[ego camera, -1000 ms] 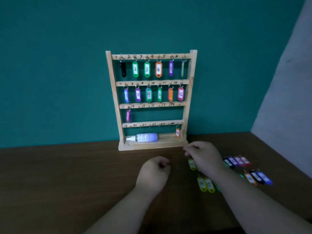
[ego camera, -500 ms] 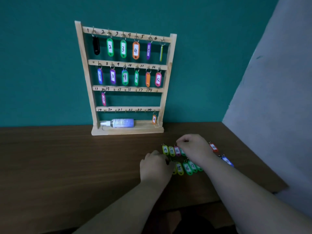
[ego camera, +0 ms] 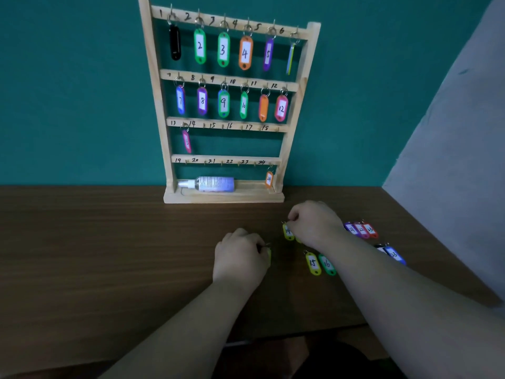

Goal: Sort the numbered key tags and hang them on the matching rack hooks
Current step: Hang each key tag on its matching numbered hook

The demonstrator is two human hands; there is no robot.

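Now, nearest to where I stand, the left hand [ego camera: 240,255] is curled into a loose fist on the desk [ego camera: 109,255]. A sliver of yellow-green tag [ego camera: 269,254] and a bit of metal ring peek out past its fingers [ego camera: 258,246], so it seems closed on a tag, though I cannot read the number.

Just to the outside of those fingers lie the yellow 15 tag [ego camera: 313,263] and green 16 tag [ego camera: 327,265], side by side and flat.

Beyond them the right hand [ego camera: 317,224] has its fingertips pinched together at the ring end of the yellow 14 tag [ego camera: 288,231], whose body still lies on the wood. Past the wrist sits a cluster of purple, pink and red tags [ego camera: 361,230], with a blue tag [ego camera: 394,254] nearer the desk's edge.

These tags look like light, stiff plastic, smooth enough to skid under a push. I'd say the wire ring is the place to grip, since it must slip over the hook anyway.

Farthest off stands the wooden rack [ego camera: 287,149]: its top two rows are full, 13 and 24 hang below, and hook 14 [ego camera: 204,126] is bare. A small bottle [ego camera: 211,184] lies on its base.
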